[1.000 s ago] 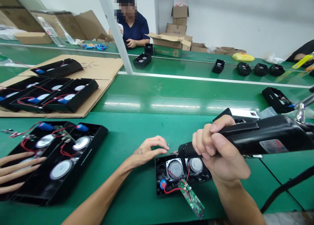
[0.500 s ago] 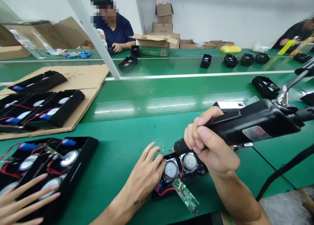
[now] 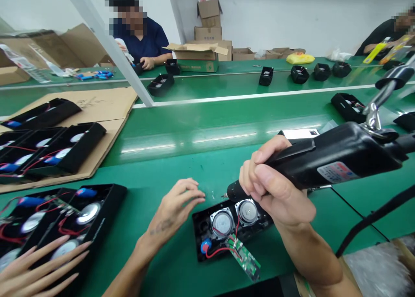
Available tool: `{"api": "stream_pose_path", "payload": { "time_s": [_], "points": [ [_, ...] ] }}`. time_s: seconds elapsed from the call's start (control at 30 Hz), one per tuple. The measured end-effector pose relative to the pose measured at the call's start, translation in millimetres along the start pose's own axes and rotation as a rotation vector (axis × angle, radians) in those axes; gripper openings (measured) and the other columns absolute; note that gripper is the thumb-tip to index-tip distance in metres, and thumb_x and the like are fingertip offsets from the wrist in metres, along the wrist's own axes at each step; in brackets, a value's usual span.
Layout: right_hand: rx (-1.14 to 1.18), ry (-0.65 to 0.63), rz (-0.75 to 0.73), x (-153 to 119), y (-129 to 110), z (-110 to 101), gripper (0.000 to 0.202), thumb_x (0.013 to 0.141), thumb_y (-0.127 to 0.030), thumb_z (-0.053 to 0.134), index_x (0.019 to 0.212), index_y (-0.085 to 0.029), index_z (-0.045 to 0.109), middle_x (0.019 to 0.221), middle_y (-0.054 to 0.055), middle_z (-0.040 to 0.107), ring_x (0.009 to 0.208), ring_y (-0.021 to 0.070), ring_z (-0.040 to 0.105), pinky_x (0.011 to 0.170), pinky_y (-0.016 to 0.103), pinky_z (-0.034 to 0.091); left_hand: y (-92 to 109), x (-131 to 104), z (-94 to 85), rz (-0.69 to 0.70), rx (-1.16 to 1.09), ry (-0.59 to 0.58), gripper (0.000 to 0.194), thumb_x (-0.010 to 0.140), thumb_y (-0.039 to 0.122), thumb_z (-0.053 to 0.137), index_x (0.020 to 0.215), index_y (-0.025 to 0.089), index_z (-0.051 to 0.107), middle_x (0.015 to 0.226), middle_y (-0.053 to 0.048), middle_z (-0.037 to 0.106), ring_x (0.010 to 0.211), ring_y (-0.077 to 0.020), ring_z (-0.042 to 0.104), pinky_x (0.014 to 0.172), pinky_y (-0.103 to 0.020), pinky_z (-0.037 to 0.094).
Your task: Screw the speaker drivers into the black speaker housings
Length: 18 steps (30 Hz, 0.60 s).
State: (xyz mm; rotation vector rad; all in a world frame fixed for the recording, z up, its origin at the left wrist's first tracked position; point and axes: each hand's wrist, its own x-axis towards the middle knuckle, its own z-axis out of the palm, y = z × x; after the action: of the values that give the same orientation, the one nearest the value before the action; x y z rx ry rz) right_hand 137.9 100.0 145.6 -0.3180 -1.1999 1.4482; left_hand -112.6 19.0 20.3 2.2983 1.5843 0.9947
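My right hand (image 3: 275,184) is wrapped round a black electric screwdriver (image 3: 330,158), held slanting with its bit pointing left. Its nose hangs over the back edge of a black speaker housing (image 3: 202,219). Two round silver speakers (image 3: 223,222) sit in that housing, along with a blue cylindrical battery (image 3: 205,246). A green circuit board (image 3: 244,258) hangs out over the front edge on red wires. My left hand (image 3: 177,204) is just left of the housing, apart from it, fingers stretched and loosely bent, with nothing visible in them.
Another person's hand (image 3: 48,262) lies over black housings (image 3: 106,215) at lower left. More housings (image 3: 84,137) rest on cardboard (image 3: 119,115) behind. A metal post (image 3: 110,46) rises at the left. A co-worker (image 3: 142,42) sits across the green bench. A black cable (image 3: 372,215) curves at right.
My left hand has come off the housing and moved left, uncovering its left end and the battery. The screwdriver stays almost in place. The other person's hand has shifted slightly right.
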Motion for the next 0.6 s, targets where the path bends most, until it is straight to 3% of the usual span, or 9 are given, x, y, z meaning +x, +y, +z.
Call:
{"api": "stream_pose_path", "payload": {
  "time_s": [0.1,0.2,0.3,0.4,0.5,0.6],
  "points": [
    [-0.076,0.007,-0.011,-3,3,-1,0.019,0.093,-0.036,0.079,0.097,-0.027,0.063,0.063,-0.010,0.050,0.045,0.0088,0.044,0.046,0.027,0.039,-33,0,9.9,-0.224,-0.001,0.035,0.026,0.105,0.043,0.062,0.103,0.027,0.081,0.109,-0.006,0.075,0.115,-0.0228,0.070,0.101,-0.037,0.060],
    [-0.111,0.001,-0.022,-4,4,-1,0.019,0.092,-0.035,0.080,0.096,-0.027,0.063,0.063,-0.009,0.050,0.048,0.0095,0.044,0.048,0.028,0.041,-57,-1,21.4,-0.279,0.002,0.014,0.031,0.104,0.049,0.061,0.102,0.027,0.083,0.109,-0.006,0.078,0.110,-0.0239,0.072,0.101,-0.040,0.060],
    [-0.059,-0.033,-0.011,-4,3,1,0.019,0.093,-0.035,0.079,0.096,-0.027,0.063,0.061,-0.010,0.049,0.045,0.0086,0.043,0.046,0.026,0.038,-67,-2,23.2,-0.302,-0.018,0.011,0.031,0.103,0.050,0.061,0.107,0.028,0.083,0.114,-0.006,0.080,0.113,-0.0242,0.072,0.105,-0.042,0.059],
    [0.000,-0.059,0.003,-3,2,1,0.018,0.095,-0.034,0.078,0.097,-0.026,0.062,0.059,-0.011,0.050,0.043,0.0082,0.045,0.045,0.025,0.037,-64,-4,18.2,-0.331,-0.038,0.068,0.036,0.105,0.053,0.057,0.109,0.028,0.082,0.118,-0.007,0.080,0.114,-0.0244,0.073,0.106,-0.042,0.059],
    [0.005,-0.069,0.000,-3,2,-2,0.018,0.096,-0.033,0.078,0.098,-0.026,0.062,0.059,-0.011,0.050,0.043,0.0078,0.045,0.045,0.025,0.037,-46,-5,18.3,-0.345,-0.074,0.132,0.037,0.105,0.053,0.057,0.107,0.025,0.081,0.115,-0.008,0.080,0.110,-0.0239,0.074,0.104,-0.041,0.060],
    [-0.058,-0.091,0.017,-12,4,-8,0.019,0.096,-0.035,0.078,0.100,-0.026,0.062,0.061,-0.010,0.049,0.044,0.0085,0.043,0.046,0.026,0.036,-18,-7,27.3,-0.273,-0.220,0.056,0.032,0.103,0.051,0.063,0.108,0.025,0.081,0.113,-0.008,0.081,0.109,-0.0226,0.076,0.101,-0.038,0.061]
  ]
}}
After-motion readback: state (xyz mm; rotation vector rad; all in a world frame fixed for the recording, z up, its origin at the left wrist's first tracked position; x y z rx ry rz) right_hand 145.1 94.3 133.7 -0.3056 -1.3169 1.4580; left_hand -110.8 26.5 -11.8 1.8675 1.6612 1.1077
